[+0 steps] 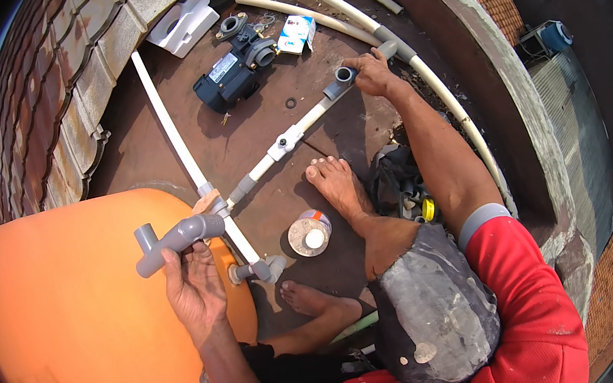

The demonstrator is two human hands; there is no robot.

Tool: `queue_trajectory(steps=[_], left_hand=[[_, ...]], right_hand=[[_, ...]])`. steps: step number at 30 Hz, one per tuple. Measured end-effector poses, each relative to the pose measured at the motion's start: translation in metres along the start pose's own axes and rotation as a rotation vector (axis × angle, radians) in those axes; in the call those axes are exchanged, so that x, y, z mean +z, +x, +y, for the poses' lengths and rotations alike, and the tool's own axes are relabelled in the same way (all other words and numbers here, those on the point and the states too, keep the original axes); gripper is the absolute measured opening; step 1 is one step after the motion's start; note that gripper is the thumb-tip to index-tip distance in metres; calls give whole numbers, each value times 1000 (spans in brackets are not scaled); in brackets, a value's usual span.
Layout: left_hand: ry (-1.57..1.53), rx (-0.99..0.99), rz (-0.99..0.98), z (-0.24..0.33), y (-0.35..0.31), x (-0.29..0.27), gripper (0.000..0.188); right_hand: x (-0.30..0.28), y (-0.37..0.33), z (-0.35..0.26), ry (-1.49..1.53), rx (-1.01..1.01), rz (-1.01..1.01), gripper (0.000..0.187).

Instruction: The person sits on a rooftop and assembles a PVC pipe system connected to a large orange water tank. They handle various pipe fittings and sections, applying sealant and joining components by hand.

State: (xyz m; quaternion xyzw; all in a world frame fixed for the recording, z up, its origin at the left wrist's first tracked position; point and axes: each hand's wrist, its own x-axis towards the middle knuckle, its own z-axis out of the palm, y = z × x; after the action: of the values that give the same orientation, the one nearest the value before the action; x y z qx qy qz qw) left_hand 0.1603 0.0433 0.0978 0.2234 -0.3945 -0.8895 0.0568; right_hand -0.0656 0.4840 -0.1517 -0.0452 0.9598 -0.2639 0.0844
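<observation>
My left hand (200, 292) is raised beside the orange tank (90, 313), its fingers closed round a grey PVC tee and elbow (182, 236) joined together. Farther off, my right hand (375, 75) grips the grey PVC tee (338, 88) at the far end of a white pipe (312, 118), whose upward opening shows. A white valve (285, 142) sits midway along this pipe. Its near end meets a longer white pipe (169, 132) beside the tank. Some of my right fingers are hidden behind the hand.
A dark water pump (235, 73) lies at the back, near a white foam block (184, 25) and a small box (296, 34). A round can (308, 235) stands by my foot. A black bag of fittings (396, 179) is at the right. Long cream pipes (441, 81) run along the low wall (484, 13).
</observation>
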Motion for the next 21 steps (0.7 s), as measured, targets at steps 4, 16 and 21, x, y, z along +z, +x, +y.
queue_trajectory(steps=[4, 16, 21], left_hand=[[4, -23, 33, -1, 0, -7, 39], [-3, -15, 83, -7, -1, -1, 37], [-20, -30, 76, -6, -2, 0, 39]], right_hand=[[0, 0, -5, 5, -4, -8, 47], [0, 0, -2, -21, 2, -12, 52], [1, 2, 0, -24, -2, -4, 48]])
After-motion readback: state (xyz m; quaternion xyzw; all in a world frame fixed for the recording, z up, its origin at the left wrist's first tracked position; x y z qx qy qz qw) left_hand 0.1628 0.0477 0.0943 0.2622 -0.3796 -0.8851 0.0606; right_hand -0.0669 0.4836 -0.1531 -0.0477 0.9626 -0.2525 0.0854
